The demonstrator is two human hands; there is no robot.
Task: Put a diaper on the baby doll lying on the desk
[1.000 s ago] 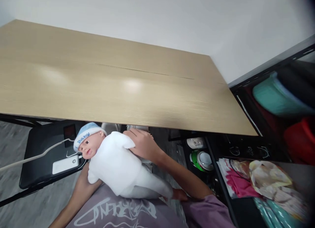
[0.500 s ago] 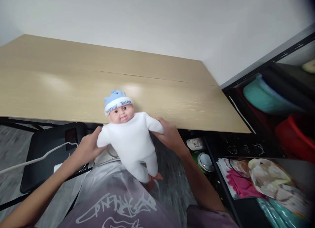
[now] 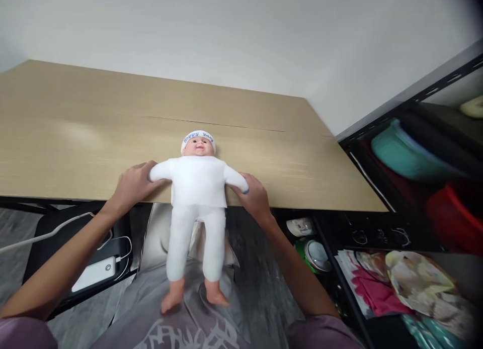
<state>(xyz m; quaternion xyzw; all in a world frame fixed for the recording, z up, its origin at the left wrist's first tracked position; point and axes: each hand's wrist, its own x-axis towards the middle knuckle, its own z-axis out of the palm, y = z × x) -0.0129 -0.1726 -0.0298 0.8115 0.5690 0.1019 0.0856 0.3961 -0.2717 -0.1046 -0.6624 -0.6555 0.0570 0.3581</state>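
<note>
A baby doll point(image 3: 196, 188) in a white suit and a blue-and-white cap lies face up, its head and chest on the front edge of the wooden table point(image 3: 75, 133) and its legs hanging over my lap. My left hand point(image 3: 132, 185) is closed on the doll's arm at the left. The doll's other arm is gripped by my right hand point(image 3: 253, 198) at the table's edge.
A black shelf rack point(image 3: 381, 153) stands to the right with teal and red items point(image 3: 407, 153), bags and tins point(image 3: 313, 246). At the lower left a black seat point(image 3: 49, 248) carries a white power bank point(image 3: 94, 273) and a cable.
The doll went from lying across my lap to being lifted upright, and now rests with its upper body on the table. Both hands shifted to its arms.
</note>
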